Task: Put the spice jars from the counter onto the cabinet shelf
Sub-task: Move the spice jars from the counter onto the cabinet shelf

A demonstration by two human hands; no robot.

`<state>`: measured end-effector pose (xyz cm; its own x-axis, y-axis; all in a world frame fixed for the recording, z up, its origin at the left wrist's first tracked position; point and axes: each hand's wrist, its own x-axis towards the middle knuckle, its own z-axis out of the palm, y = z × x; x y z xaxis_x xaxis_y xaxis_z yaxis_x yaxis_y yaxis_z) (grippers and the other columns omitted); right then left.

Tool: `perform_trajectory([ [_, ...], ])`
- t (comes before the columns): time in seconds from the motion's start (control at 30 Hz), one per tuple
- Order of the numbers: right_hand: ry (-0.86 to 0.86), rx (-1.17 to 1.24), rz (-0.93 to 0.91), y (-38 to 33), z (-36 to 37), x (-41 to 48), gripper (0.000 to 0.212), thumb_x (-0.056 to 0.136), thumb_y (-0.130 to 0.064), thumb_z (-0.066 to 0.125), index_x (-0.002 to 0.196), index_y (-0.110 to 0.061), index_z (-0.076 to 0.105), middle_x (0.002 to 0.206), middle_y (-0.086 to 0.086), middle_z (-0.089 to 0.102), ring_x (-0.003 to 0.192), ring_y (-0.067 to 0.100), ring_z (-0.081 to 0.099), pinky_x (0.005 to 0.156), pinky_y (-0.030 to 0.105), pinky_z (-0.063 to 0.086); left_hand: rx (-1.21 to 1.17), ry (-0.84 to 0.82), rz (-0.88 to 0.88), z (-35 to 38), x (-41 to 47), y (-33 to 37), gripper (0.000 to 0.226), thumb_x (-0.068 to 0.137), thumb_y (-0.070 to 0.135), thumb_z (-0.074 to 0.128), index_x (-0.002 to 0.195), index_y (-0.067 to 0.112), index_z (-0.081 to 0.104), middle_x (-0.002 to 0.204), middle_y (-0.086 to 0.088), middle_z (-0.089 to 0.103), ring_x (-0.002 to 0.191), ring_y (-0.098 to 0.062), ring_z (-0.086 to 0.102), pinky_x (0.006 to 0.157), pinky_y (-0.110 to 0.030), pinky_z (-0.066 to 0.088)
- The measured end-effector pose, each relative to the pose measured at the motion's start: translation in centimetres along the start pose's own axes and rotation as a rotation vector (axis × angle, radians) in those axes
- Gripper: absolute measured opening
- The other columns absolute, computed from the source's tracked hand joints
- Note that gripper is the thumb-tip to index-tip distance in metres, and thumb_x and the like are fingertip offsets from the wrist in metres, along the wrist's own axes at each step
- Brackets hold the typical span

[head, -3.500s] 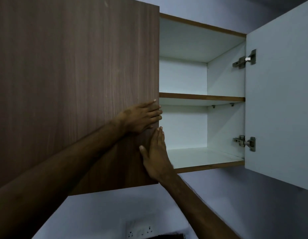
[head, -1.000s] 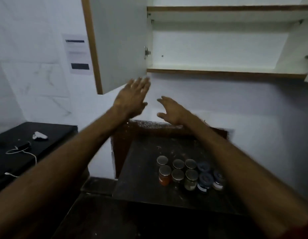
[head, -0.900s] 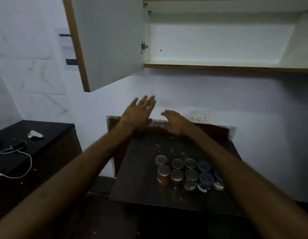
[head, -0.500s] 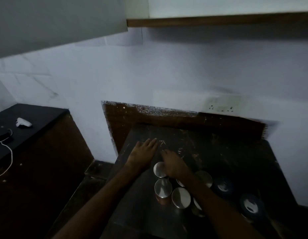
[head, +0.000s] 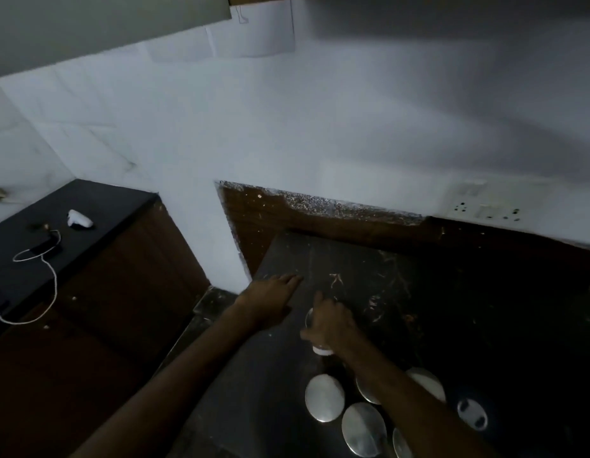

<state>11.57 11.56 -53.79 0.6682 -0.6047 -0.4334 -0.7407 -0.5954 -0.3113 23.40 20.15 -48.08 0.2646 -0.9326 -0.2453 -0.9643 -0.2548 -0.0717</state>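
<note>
Several spice jars with silver lids [head: 324, 397] stand bunched on the dark counter [head: 419, 292] at the lower right, with a dark-lidded jar [head: 472, 413] beside them. My right hand [head: 331, 325] is closed from above around the farthest silver-lidded jar [head: 322, 350]; only a sliver of its lid and its pale lower end show, and it looks tilted. My left hand [head: 270, 299] lies flat on the counter just left of it, fingers stretched out, holding nothing. The cabinet shelf is out of view; only the open door's lower edge [head: 88, 28] shows at the top left.
A wall socket [head: 485, 209] sits on the white wall behind the counter. To the left, a lower black counter [head: 98, 206] carries a white cable [head: 52, 276] and a small white object [head: 78, 219]. A brown backsplash strip [head: 320, 219] lines the counter's rear.
The view swung down from the open cabinet to the counter. Both hands came down; my right hand has closed around the farthest jar, and my left hand rests beside it.
</note>
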Motion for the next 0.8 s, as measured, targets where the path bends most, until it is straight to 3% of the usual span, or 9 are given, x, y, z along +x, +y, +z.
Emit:
perform_trajectory([
  [0.13, 0.448, -0.137, 0.229, -3.6, -10.3, -3.9, 0.025, 0.095, -0.032, 0.054, 0.110, -0.019, 0.068, 0.103, 0.003, 0.073, 0.095, 0.019, 0.070, 0.075, 0.029, 0.052, -0.108, -0.075, 0.123, -9.0, -0.9, -0.2, 0.086, 0.085, 0.029, 0.071, 0.154, 0.018, 0.020, 0.153, -0.007, 0.039, 0.135, -0.025, 0.044, 0.109, -0.035, 0.036],
  [0.17, 0.486, -0.143, 0.146, -4.5, -12.9, -4.9, 0.030, 0.092, -0.039, 0.057, 0.107, -0.016, 0.067, 0.099, 0.003, 0.073, 0.089, 0.021, 0.070, 0.070, 0.031, 0.052, -0.152, -0.091, 0.142, -11.4, -1.5, -0.3, 0.093, 0.082, 0.027, 0.076, 0.155, 0.017, 0.018, 0.153, -0.007, 0.039, 0.136, -0.025, 0.043, 0.109, -0.034, 0.035],
  [0.23, 0.365, -0.069, -0.188, -5.6, -18.6, -8.0, 0.059, 0.078, -0.056, 0.065, 0.112, -0.009, 0.057, 0.099, 0.007, 0.068, 0.081, 0.025, 0.064, 0.059, 0.030, 0.046, -0.301, -0.060, 0.197, -16.4, -3.0, -0.7, 0.104, 0.074, 0.020, 0.083, 0.154, 0.017, 0.017, 0.149, -0.004, 0.044, 0.133, -0.022, 0.046, 0.106, -0.028, 0.039],
  [0.33, 0.409, -0.064, -0.195, -7.9, -26.9, -14.2, 0.063, 0.077, -0.061, 0.065, 0.113, -0.010, 0.057, 0.077, -0.002, 0.055, 0.063, 0.016, 0.055, 0.045, 0.024, 0.037, -0.572, 0.110, 0.313, -23.2, -5.5, -1.0, 0.097, 0.071, 0.018, 0.086, 0.149, 0.022, 0.028, 0.134, 0.009, 0.056, 0.118, -0.007, 0.058, 0.097, -0.019, 0.047],
  [0.43, 0.484, -0.081, -0.178, -10.1, -34.5, -19.5, 0.067, 0.079, -0.063, 0.063, 0.117, -0.008, 0.057, 0.079, 0.002, 0.055, 0.060, 0.018, 0.059, 0.040, 0.025, 0.047, -0.876, 0.365, 0.434, -28.9, -7.5, -0.4, 0.089, 0.070, 0.018, 0.088, 0.143, 0.028, 0.039, 0.128, 0.013, 0.061, 0.114, -0.004, 0.062, 0.094, -0.020, 0.053],
  [0.53, 0.601, 0.040, -0.213, -10.2, -40.1, -24.5, 0.082, 0.074, -0.071, 0.062, 0.125, -0.009, 0.046, 0.104, 0.010, 0.061, 0.083, 0.027, 0.068, 0.059, 0.038, 0.063, -1.005, 0.546, 0.525, -33.9, -8.6, 0.8, 0.084, 0.066, 0.031, 0.088, 0.137, 0.038, 0.042, 0.122, 0.013, 0.065, 0.111, -0.008, 0.064, 0.090, -0.027, 0.057],
  [0.6, 0.638, 0.135, -0.299, -9.3, -42.4, -26.9, 0.079, 0.075, -0.071, 0.062, 0.130, -0.017, 0.045, 0.116, 0.007, 0.061, 0.097, 0.024, 0.065, 0.078, 0.042, 0.061, -1.067, 0.638, 0.547, -36.6, -8.6, 1.4, 0.080, 0.066, 0.037, 0.085, 0.135, 0.038, 0.044, 0.117, 0.012, 0.067, 0.105, -0.007, 0.065, 0.087, -0.025, 0.058],
  [0.7, 0.699, 0.240, -0.469, -7.5, -45.0, -28.6, 0.057, 0.080, -0.052, 0.072, 0.127, -0.030, 0.049, 0.121, 0.000, 0.060, 0.102, 0.017, 0.062, 0.087, 0.036, 0.057, -1.167, 0.723, 0.557, -40.0, -7.6, 2.0, 0.069, 0.075, 0.027, 0.083, 0.132, 0.037, 0.046, 0.117, 0.003, 0.067, 0.101, -0.014, 0.068, 0.078, -0.030, 0.061],
  [0.8, 0.748, 0.229, -0.568, -6.0, -46.9, -27.6, 0.049, 0.082, -0.034, 0.077, 0.126, -0.029, 0.055, 0.126, -0.003, 0.061, 0.113, 0.016, 0.060, 0.095, 0.036, 0.054, -1.142, 0.741, 0.575, -42.6, -5.8, 2.2, 0.064, 0.078, 0.021, 0.081, 0.132, 0.033, 0.048, 0.119, -0.002, 0.067, 0.101, -0.023, 0.069, 0.077, -0.038, 0.059],
])
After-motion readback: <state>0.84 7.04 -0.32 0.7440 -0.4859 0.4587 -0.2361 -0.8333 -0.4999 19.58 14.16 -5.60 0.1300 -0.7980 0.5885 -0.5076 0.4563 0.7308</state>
